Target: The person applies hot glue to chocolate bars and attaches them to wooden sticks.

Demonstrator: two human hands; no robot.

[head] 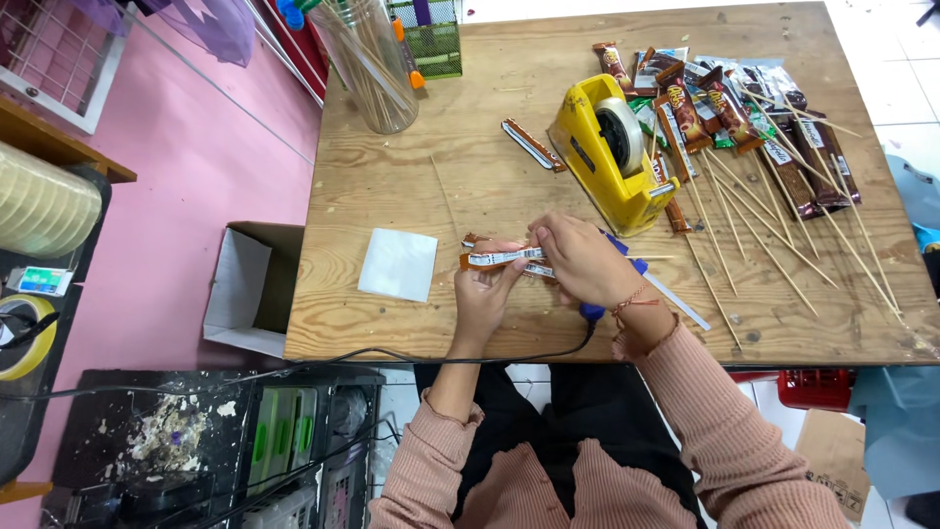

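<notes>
Lying sideways between both hands, a thin snack bar (501,258) in an orange and silver wrapper sits just above the near middle of the wooden table (411,186). The left hand (487,291) comes up from below with its wrist bent and its fingers curled, pinching the bar's left half from underneath. The right hand (583,260) reaches in from the right, palm down, fingers pressed together over the bar's right end, which they hide. A blue-handled tool (636,266) lies under the right wrist. A white paper square (398,264) lies flat to the left. Behind the hands stands a yellow tape dispenser (607,152), and to its right lie wrapped snacks (729,108) fixed to wooden skewers (774,250). A clear jar (367,59) of skewers stands at the far left.
</notes>
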